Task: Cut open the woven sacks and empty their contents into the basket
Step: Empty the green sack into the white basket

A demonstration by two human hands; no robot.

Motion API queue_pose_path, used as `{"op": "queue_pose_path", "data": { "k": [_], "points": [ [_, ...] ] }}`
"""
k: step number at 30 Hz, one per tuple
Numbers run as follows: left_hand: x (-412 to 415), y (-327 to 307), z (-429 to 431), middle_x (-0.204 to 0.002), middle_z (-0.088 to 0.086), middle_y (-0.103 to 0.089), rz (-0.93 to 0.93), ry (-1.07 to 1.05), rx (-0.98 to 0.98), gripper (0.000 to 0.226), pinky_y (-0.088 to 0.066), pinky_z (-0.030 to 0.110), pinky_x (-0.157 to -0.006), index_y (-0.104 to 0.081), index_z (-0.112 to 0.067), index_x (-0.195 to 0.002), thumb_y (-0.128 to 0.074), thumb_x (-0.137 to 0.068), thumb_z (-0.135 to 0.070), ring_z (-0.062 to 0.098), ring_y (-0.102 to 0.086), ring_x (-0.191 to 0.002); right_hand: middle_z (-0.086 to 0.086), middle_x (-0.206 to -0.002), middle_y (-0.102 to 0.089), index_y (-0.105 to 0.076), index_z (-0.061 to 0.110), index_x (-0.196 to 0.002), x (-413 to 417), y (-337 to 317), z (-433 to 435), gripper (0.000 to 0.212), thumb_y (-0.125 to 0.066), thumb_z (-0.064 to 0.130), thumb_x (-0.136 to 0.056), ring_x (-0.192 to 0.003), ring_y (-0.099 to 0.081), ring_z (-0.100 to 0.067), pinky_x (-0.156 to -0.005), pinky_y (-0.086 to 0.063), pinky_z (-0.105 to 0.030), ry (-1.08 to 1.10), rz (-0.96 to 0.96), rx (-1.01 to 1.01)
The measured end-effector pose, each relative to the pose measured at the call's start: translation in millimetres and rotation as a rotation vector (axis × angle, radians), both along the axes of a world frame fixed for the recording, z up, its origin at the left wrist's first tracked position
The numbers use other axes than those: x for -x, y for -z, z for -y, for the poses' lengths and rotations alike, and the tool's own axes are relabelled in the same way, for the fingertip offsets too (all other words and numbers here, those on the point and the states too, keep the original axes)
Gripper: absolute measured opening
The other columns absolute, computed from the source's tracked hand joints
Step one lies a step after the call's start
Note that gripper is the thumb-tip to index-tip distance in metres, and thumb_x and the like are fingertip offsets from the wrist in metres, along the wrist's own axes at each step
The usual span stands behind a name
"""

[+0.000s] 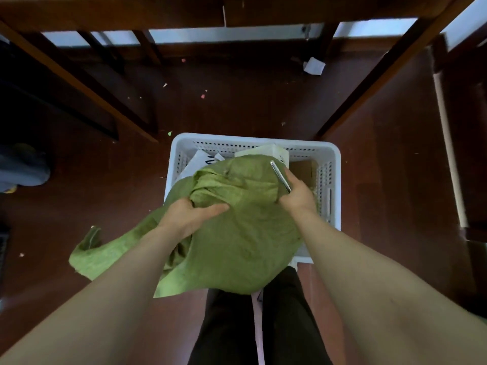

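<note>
Holding the sack: both hands are on a green woven sack point(237, 233), which bulges between them above the near half of the basket point(334, 159).
Left hand: the left hand point(192, 214) lies on the sack's upper left side, fingers curled into a bunched fold of the fabric and gripping it.
Right hand: the right hand point(297, 193) sits against the sack's upper right side, fingers closed round a slim silver tool point(280, 176) whose tip points towards the basket's far edge; whether this hand also pinches the fabric cannot be told.
Sack: crumpled at the top between the hands, with a loose flap trailing over the basket's left edge down to the floor point(237, 101).
Basket: white, perforated, standing on the dark red floor just ahead of the person's legs point(284, 312).
Contents: white packets point(200, 159) along the far edge and a brown card piece point(303, 167) by the far right corner, partly hidden by the sack.
Floor: a crumpled white paper scrap point(313, 65) well beyond the basket.
</note>
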State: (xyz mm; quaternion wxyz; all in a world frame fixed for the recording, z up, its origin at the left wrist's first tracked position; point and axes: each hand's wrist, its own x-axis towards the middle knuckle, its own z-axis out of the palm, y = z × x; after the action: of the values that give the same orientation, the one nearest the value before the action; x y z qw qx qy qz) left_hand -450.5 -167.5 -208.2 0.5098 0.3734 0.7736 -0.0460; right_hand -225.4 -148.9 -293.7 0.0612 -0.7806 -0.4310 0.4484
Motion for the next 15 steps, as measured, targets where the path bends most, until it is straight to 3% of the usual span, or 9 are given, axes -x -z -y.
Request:
{"op": "queue_pose_path", "data": {
  "k": [3, 6, 8, 10, 12, 13, 15],
  "points": [
    [3, 9, 3, -0.086, 0.004, -0.065, -0.104, 0.056, -0.014, 0.042, -0.052, 0.034, -0.074, -0.062, -0.013, -0.083, -0.081, -0.068, -0.047, 0.024, -0.063, -0.084, -0.014, -0.116, -0.064, -0.064, 0.018, -0.118, 9, 14, -11, 0.037, -0.050, 0.003, -0.087, -0.102, -0.060, -0.032, -0.077, -0.047, -0.031, -0.126, 0.046, 0.082],
    [4, 16, 4, -0.094, 0.012, -0.068, -0.083, -0.066, -0.062, 0.031, -0.053, 0.042, -0.084, -0.067, -0.005, -0.093, -0.078, -0.078, -0.029, 0.032, -0.064, -0.091, -0.018, -0.110, -0.065, -0.065, 0.008, -0.108, 14, 22, -3, 0.026, -0.049, 0.003, -0.089, -0.104, -0.059, -0.034, -0.080, -0.045, -0.032, -0.058, -0.001, 0.103],
    [2, 15, 5, -0.095, 0.010, -0.068, -0.020, -0.152, -0.071, 0.027, -0.052, 0.043, -0.088, -0.068, -0.005, -0.101, -0.076, -0.080, -0.022, 0.031, -0.064, -0.093, -0.015, -0.112, -0.063, -0.059, 0.008, -0.113, 14, 24, 0, 0.028, -0.050, 0.001, -0.088, -0.105, -0.058, -0.032, -0.078, -0.042, -0.030, 0.111, -0.072, 0.033],
    [0, 14, 5, -0.091, 0.007, -0.067, 0.014, -0.186, -0.068, 0.020, -0.052, 0.042, -0.089, -0.069, -0.008, -0.098, -0.075, -0.081, -0.017, 0.030, -0.064, -0.092, -0.004, -0.113, -0.061, -0.046, 0.016, -0.132, 13, 21, -8, 0.047, -0.050, 0.000, -0.088, -0.101, -0.058, -0.025, -0.078, -0.040, -0.026, 0.259, -0.177, -0.063],
    [-1, 14, 2, -0.092, 0.007, -0.068, 0.024, -0.189, -0.070, 0.013, -0.052, 0.042, -0.089, -0.068, -0.013, -0.091, -0.076, -0.080, -0.015, 0.030, -0.065, -0.092, 0.004, -0.104, -0.057, -0.039, 0.029, -0.142, 14, 19, -19, 0.059, -0.049, 0.003, -0.090, -0.090, -0.056, -0.018, -0.076, -0.040, -0.025, 0.198, -0.178, -0.075],
    [-1, 15, 1, -0.092, 0.007, -0.069, 0.027, -0.195, -0.071, 0.012, -0.052, 0.042, -0.090, -0.067, -0.014, -0.088, -0.076, -0.080, -0.015, 0.030, -0.065, -0.092, 0.003, -0.099, -0.058, -0.049, 0.029, -0.135, 15, 20, -24, 0.051, -0.048, 0.004, -0.090, -0.089, -0.057, -0.020, -0.073, -0.041, -0.025, 0.119, -0.141, -0.063],
    [-5, 16, -1, -0.090, 0.005, -0.067, 0.027, -0.202, -0.078, 0.014, -0.052, 0.042, -0.090, -0.065, -0.017, -0.086, -0.077, -0.079, -0.016, 0.029, -0.065, -0.092, -0.005, -0.092, -0.062, -0.067, 0.022, -0.102, 18, 20, -26, 0.032, -0.046, 0.002, -0.087, -0.092, -0.061, -0.029, -0.070, -0.041, -0.027, -0.026, -0.031, -0.013]
  ]
}}
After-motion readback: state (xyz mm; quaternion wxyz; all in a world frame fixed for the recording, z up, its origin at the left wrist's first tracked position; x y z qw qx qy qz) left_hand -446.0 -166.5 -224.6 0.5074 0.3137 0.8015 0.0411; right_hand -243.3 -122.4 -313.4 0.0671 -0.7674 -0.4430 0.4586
